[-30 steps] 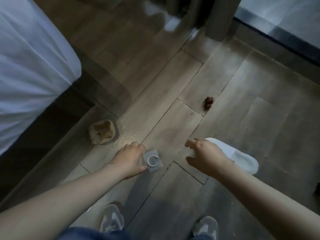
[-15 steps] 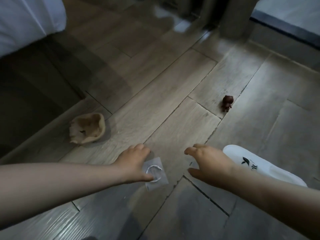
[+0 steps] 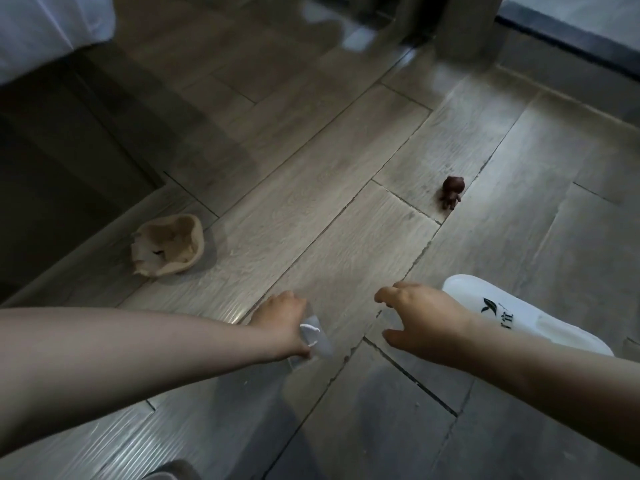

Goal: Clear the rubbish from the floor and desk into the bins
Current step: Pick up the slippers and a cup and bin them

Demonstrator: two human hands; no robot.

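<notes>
View looking down at a grey wood-look plank floor in dim light. At the bottom edge, the grey toe of a shoe just shows. Two bare forearms reach forward from either side. The left hand is low over the floor with its fingers curled, pinching a small clear plastic packet between thumb and fingers. The packet is tilted and blurred, with a white ring shape inside it; whether its lower corner touches the floor cannot be told. The right hand is just beside it, palm down, fingers loosely bent and thumb spread, holding nothing. Partly hidden behind the right wrist lies a white slipper, printed with a dark leaf-shaped logo and small dark characters too blurred to read. Further off to the left, near the dark base of a bed, sits a crumpled tan wrapper, cupped like a shallow bowl with a torn pale edge. To the right, well apart from it and beyond the slipper, a small dark brown bear-like figurine stands on a seam between planks. White bedding hangs in the top left corner. At the top, a thick grey post stands on the floor, with a dark strip running along the top right.
</notes>
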